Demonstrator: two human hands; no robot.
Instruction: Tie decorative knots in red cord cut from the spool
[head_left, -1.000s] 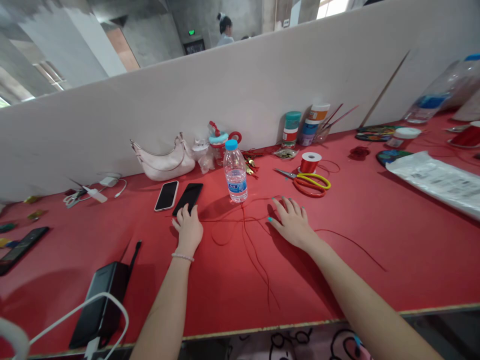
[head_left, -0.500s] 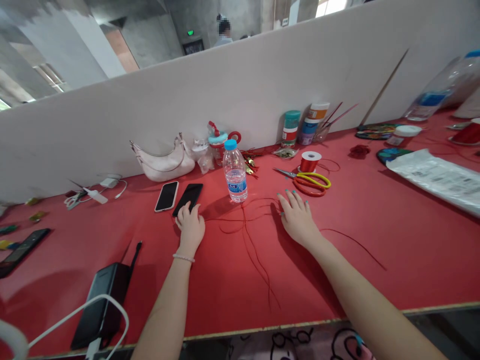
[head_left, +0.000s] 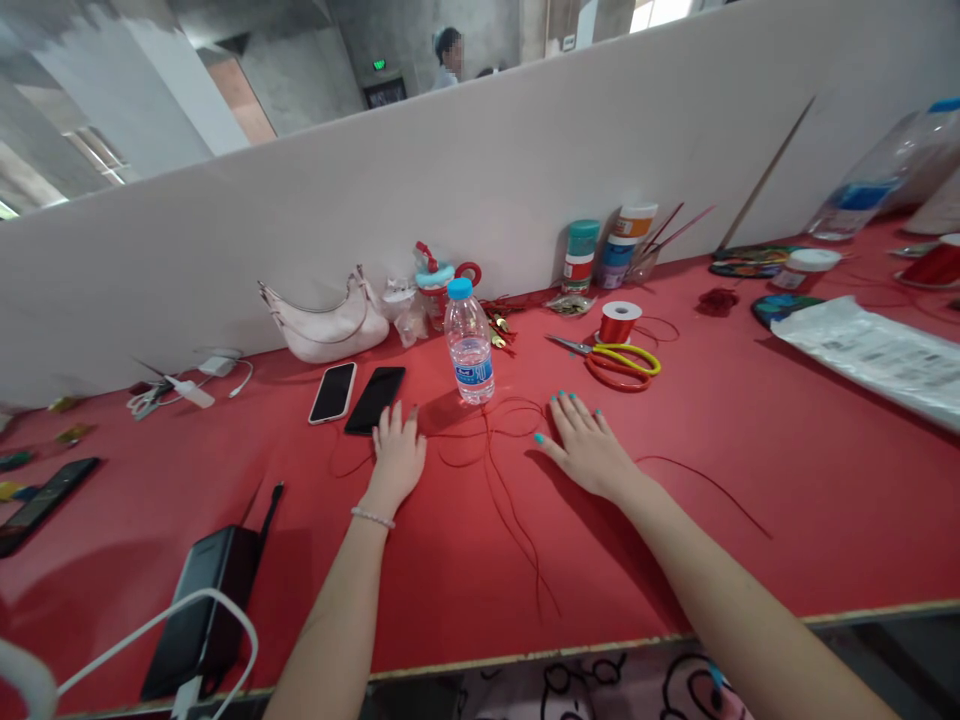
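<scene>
Thin red cords [head_left: 489, 450] spread over the red table, crossing just in front of a water bottle [head_left: 472, 360] with a blue cap. My left hand [head_left: 397, 455] lies open on the table to the left of the crossing, fingers spread beside the near end of a black phone [head_left: 376, 400]. One cord runs under or beside this hand; which, I cannot tell. On the right, my right hand [head_left: 589, 448] rests flat and open, its thumb pointing at the looped cords. Scissors [head_left: 624, 362] with yellow and red handles lie beyond its fingertips, near a spool of red cord [head_left: 619, 324].
A white-edged phone [head_left: 333, 392] and a pale handbag [head_left: 330, 330] lie at the back left. A black power bank [head_left: 202, 605] with a white cable sits front left. Paint jars [head_left: 581, 258] stand against the white partition [head_left: 480, 190]. A plastic package [head_left: 870, 350] lies at right.
My left hand has shifted right, off the black phone's end, and its fingers have spread. My right hand has moved slightly left and opened flat, letting go of the cord at its fingers.
</scene>
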